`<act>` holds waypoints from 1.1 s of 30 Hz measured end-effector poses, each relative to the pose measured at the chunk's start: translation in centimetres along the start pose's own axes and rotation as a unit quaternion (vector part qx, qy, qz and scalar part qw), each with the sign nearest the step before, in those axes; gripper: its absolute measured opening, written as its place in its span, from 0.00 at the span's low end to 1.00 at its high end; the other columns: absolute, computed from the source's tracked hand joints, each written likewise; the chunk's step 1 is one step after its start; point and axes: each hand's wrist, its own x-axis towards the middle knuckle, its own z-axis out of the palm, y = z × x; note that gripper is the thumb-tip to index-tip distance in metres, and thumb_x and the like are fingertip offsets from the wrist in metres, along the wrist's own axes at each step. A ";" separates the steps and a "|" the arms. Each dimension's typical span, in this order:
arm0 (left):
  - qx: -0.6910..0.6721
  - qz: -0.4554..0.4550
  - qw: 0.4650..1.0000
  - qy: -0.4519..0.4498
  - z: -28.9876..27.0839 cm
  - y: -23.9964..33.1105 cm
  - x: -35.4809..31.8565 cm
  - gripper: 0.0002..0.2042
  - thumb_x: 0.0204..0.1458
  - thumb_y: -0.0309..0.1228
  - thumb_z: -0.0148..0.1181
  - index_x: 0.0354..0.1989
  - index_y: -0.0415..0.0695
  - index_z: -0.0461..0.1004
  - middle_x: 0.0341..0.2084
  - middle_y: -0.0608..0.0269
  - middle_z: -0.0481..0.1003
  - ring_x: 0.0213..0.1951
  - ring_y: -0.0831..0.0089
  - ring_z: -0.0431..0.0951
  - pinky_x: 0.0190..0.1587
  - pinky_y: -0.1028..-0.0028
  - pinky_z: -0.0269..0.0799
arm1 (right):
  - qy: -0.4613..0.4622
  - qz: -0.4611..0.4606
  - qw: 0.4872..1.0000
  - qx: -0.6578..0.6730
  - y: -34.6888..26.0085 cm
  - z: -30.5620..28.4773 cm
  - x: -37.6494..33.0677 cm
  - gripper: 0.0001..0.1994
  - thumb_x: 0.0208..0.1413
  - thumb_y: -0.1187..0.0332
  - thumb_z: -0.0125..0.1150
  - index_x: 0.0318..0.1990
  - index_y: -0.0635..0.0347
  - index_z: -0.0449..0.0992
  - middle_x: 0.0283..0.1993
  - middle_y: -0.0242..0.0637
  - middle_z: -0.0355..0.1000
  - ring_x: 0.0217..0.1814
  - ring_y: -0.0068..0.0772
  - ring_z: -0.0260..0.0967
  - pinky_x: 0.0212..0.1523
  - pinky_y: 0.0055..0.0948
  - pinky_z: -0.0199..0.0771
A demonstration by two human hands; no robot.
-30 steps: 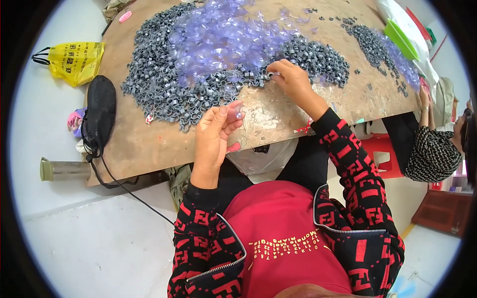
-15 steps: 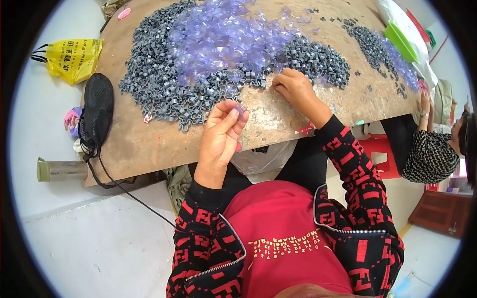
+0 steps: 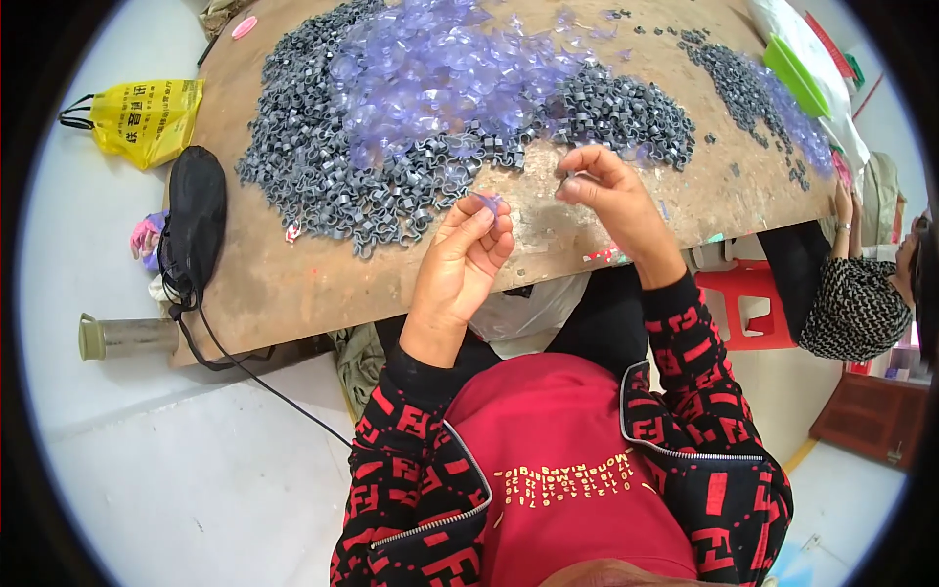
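Left hand: the left hand (image 3: pixel 460 269) is raised just above the near table edge at frame centre, fingertips pinched narrowly on a small clear violet plastic piece (image 3: pixel 488 202).
Right hand: the right hand (image 3: pixel 611 196) is held right of centre, thumb and forefinger closed on something small and dark, possibly one of the grey clips; the item is too small to be identified with certainty.
Gap between hands: the two hands are kept near each other but apart, both over bare wood.
Grey clips: a broad heap of small grey plastic clips (image 3: pixel 323 166) is spread across the upper left and centre of the wooden table (image 3: pixel 284 293).
Violet pieces: a mound of translucent violet pieces (image 3: pixel 440 68) is lain over the clips at upper centre.
Far pile: a second, smaller scatter of clips (image 3: pixel 734 78) is seen at upper right, beside a green tray (image 3: pixel 792 73).
Progress: judged by the large loose heaps and the absence of any visible finished pile, most of the work appears to be left.
Surroundings: a black bag (image 3: pixel 196 215) is rested on the table's left edge, a yellow plastic bag (image 3: pixel 147 117) on the floor at upper left, and another person in a patterned sleeve (image 3: pixel 856 303) is seated at the right edge.
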 end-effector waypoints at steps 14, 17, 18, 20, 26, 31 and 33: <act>0.291 0.174 0.941 -0.015 2.1 -1.3 -0.9 0.07 0.52 0.26 0.54 0.40 0.42 0.69 0.32 0.64 0.72 0.33 0.77 0.73 0.36 0.79 0.71 | -0.020 -0.051 0.998 -0.007 -1.3 4.5 -2.7 0.12 0.51 0.76 0.57 0.44 0.64 0.69 0.39 0.31 0.67 0.41 0.19 0.66 0.44 0.19 0.66; 0.375 0.232 0.898 -0.013 2.6 -1.2 -1.4 0.08 0.52 0.26 0.56 0.40 0.40 0.69 0.33 0.63 0.73 0.33 0.77 0.73 0.37 0.78 0.70 | -0.027 -0.095 0.993 -0.065 -1.4 4.7 -2.6 0.12 0.51 0.77 0.57 0.44 0.65 0.69 0.39 0.31 0.67 0.41 0.19 0.66 0.43 0.19 0.66; 0.360 0.231 0.904 -0.011 2.7 -1.2 -1.4 0.08 0.51 0.26 0.56 0.39 0.39 0.70 0.33 0.62 0.73 0.32 0.77 0.73 0.37 0.79 0.69 | -0.030 -0.130 0.986 -0.098 -1.4 4.8 -2.5 0.12 0.51 0.77 0.57 0.44 0.65 0.69 0.38 0.30 0.68 0.41 0.19 0.66 0.43 0.18 0.66; 0.327 0.205 0.922 0.002 2.3 -1.0 -1.4 0.09 0.51 0.27 0.57 0.39 0.39 0.70 0.33 0.62 0.73 0.32 0.77 0.74 0.37 0.79 0.69 | -0.019 -0.118 0.991 -0.055 -1.7 5.2 -2.6 0.11 0.51 0.77 0.57 0.44 0.65 0.70 0.37 0.30 0.68 0.40 0.18 0.66 0.42 0.18 0.66; 0.290 0.175 0.940 0.027 1.7 -1.1 -1.2 0.09 0.51 0.28 0.56 0.39 0.38 0.71 0.30 0.64 0.74 0.30 0.78 0.73 0.34 0.81 0.69 | -0.012 -0.060 0.998 -0.010 -1.3 5.0 -2.5 0.11 0.51 0.76 0.57 0.43 0.64 0.70 0.37 0.29 0.68 0.40 0.18 0.66 0.42 0.18 0.66; 0.291 0.146 0.945 0.018 1.5 -1.6 -0.9 0.09 0.52 0.29 0.56 0.39 0.39 0.71 0.29 0.65 0.74 0.29 0.80 0.73 0.34 0.81 0.69 | -0.017 -0.052 0.998 0.003 -0.9 4.7 -2.4 0.11 0.51 0.76 0.57 0.43 0.64 0.70 0.37 0.29 0.68 0.40 0.17 0.66 0.42 0.18 0.66; 0.323 0.143 0.935 0.031 1.5 -1.8 -0.9 0.08 0.54 0.29 0.54 0.38 0.38 0.71 0.29 0.66 0.73 0.28 0.83 0.71 0.34 0.83 0.68 | -0.011 -0.078 0.995 -0.057 -0.4 4.3 -2.4 0.10 0.50 0.74 0.58 0.42 0.64 0.71 0.37 0.30 0.70 0.39 0.19 0.67 0.43 0.21 0.67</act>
